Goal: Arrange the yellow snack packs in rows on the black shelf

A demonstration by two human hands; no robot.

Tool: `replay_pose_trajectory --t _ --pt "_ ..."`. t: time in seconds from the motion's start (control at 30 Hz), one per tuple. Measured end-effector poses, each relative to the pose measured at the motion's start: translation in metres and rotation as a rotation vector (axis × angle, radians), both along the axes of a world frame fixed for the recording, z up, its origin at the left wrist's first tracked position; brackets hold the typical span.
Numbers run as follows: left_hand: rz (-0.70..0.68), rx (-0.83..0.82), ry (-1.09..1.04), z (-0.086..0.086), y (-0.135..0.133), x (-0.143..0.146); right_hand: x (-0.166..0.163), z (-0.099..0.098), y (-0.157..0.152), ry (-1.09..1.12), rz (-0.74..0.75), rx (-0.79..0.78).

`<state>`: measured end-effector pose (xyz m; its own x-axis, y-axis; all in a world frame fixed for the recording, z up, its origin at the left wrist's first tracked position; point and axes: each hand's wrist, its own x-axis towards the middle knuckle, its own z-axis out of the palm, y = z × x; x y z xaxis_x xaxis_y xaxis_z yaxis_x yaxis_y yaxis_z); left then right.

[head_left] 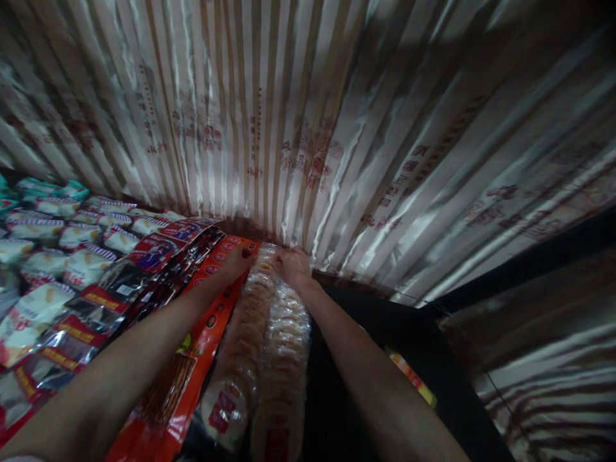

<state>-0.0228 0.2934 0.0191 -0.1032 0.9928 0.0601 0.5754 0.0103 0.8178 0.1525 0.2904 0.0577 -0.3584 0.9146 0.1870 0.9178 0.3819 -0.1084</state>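
Two long clear sleeves of round crackers (262,340) lie side by side, running away from me toward a striped curtain. My left hand (238,262) is closed on the far end of the left sleeve. My right hand (293,266) is closed on the far end of the right sleeve, close beside the left hand. An orange snack packet (192,359) lies just left of the sleeves, under my left forearm.
Rows of dark and red snack packets (96,301) and white-and-blue packets (52,256) fill the left side. A shiny striped curtain (312,115) hangs behind. A dark surface (366,321) lies to the right, with a small yellow-red item (411,378) on it.
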Motion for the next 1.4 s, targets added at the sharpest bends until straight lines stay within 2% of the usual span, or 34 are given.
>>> replay_pose_trajectory --t 0.1,0.3,0.43,0.53,0.67,0.87,1.03,1.27,1.33,1.4 --pt "-0.011 -0.013 -0.005 0.005 -0.006 -0.004 0.000 0.000 0.000 -0.011 -0.012 0.024" --pt "-0.286 -0.125 -0.168 0.010 -0.015 -0.008 -0.001 0.000 0.000 0.008 -0.019 0.041" --pt "-0.324 -0.101 -0.183 0.005 -0.013 -0.009 -0.002 0.002 -0.003 0.049 -0.068 0.030" --pt "-0.289 -0.088 -0.127 0.001 -0.011 -0.006 -0.002 0.002 -0.003 0.106 -0.043 0.026" --pt "-0.165 -0.046 -0.030 -0.001 -0.010 -0.001 0.001 -0.001 -0.005 0.171 0.038 0.067" --pt "-0.136 0.019 -0.077 -0.001 -0.016 0.004 0.009 0.006 -0.014 0.081 0.142 0.018" --pt "-0.100 0.019 -0.059 0.004 -0.021 0.008 0.008 0.010 -0.017 0.025 0.077 -0.077" --pt "0.059 -0.066 0.098 0.016 -0.026 0.007 -0.003 0.006 -0.022 -0.105 -0.005 0.030" --pt "0.035 -0.103 0.129 0.019 -0.029 0.003 -0.004 0.005 -0.023 -0.114 -0.011 0.032" --pt "-0.053 -0.124 0.103 0.021 -0.032 0.000 -0.004 0.005 -0.024 -0.107 -0.019 0.032"
